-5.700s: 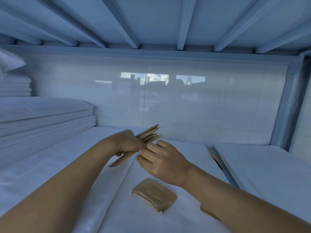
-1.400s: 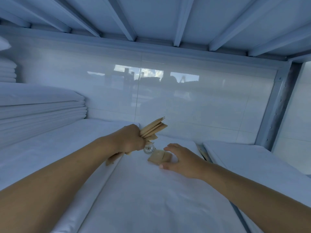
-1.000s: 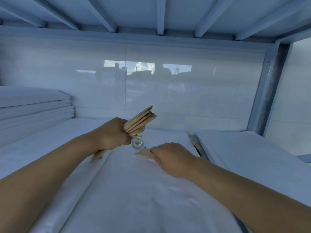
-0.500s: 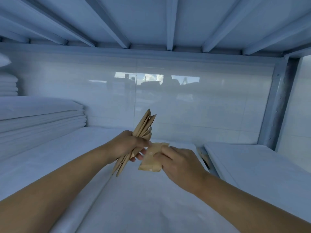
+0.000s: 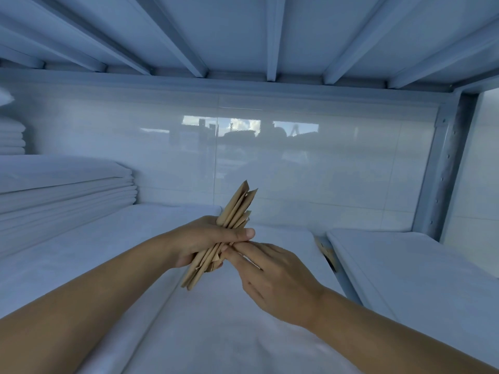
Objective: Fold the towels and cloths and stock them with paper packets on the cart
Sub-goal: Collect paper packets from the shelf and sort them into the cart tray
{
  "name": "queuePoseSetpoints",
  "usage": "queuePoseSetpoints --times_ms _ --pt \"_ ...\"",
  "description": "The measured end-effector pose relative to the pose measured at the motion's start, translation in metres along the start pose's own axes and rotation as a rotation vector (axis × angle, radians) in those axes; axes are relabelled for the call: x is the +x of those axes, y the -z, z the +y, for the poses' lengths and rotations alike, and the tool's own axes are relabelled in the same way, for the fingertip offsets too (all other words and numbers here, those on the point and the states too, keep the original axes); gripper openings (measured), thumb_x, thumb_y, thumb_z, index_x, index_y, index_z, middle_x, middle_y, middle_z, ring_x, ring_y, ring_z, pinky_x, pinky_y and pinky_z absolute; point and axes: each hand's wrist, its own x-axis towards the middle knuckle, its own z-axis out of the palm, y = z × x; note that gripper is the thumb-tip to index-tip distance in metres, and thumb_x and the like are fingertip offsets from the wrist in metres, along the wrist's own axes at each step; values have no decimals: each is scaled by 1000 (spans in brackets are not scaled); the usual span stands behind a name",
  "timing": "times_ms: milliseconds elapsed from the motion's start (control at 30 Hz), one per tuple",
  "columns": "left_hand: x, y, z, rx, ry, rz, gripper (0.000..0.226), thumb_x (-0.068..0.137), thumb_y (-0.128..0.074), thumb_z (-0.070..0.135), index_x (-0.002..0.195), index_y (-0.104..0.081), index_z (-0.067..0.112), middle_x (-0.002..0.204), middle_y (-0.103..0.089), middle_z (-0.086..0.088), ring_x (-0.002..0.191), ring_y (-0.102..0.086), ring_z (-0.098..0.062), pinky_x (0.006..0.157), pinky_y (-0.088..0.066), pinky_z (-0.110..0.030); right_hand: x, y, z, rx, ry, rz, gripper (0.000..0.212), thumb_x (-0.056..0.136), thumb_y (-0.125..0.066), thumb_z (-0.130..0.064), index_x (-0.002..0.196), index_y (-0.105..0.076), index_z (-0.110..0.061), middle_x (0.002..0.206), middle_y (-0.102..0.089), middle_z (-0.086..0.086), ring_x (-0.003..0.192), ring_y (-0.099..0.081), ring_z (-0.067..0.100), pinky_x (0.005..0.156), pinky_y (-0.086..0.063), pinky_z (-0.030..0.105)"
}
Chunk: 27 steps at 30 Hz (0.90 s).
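My left hand [image 5: 205, 238] grips a bundle of brown paper packets [image 5: 235, 209], held nearly upright above a folded white cloth [image 5: 221, 319] on the shelf. My right hand [image 5: 272, 273] is just right of the bundle, its straight fingertips touching the packets below my left thumb. No separate packet shows in my right hand. Folded white towels [image 5: 67, 190] are stacked at the left.
Another folded white cloth [image 5: 405, 265] lies at the right, with a brown packet [image 5: 325, 251] wedged in the gap beside it. A metal upright [image 5: 442, 168] stands at the right. The glossy tiled wall [image 5: 270, 157] closes the back, and ribbed shelf underside [image 5: 243, 33] hangs overhead.
My right hand picked a single packet off the cloth, carried it to the bundle and slid it in. The bundle in my left hand tilted more upright.
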Motion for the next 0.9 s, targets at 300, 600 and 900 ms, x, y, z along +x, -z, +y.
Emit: queuePoseSetpoints --times_ms 300,600,900 --pt "3 6 -5 75 14 252 13 59 -74 14 72 -75 16 64 -50 -9 55 -47 -23 53 -41 -30 -11 7 28 174 49 -189 73 82 -57 4 151 -53 -17 151 -58 -2 90 -68 20 83 -56 36" --pt "8 -1 -13 308 -129 297 8 75 -73 23 74 -68 17 61 -64 -4 55 -62 -15 52 -50 -26 -41 -10 84 153 -339 -453 45 98 -55 -20 143 -61 -21 146 -60 -6 122 -64 23 101 -51 42" --pt "16 0 -16 480 -175 238 38 53 -70 49 74 -59 20 65 -64 2 58 -60 -8 57 -48 -22 -108 9 169 187 -945 -766 38 82 -75 -39 114 -68 -19 117 -65 -5 107 -64 18 92 -52 35"
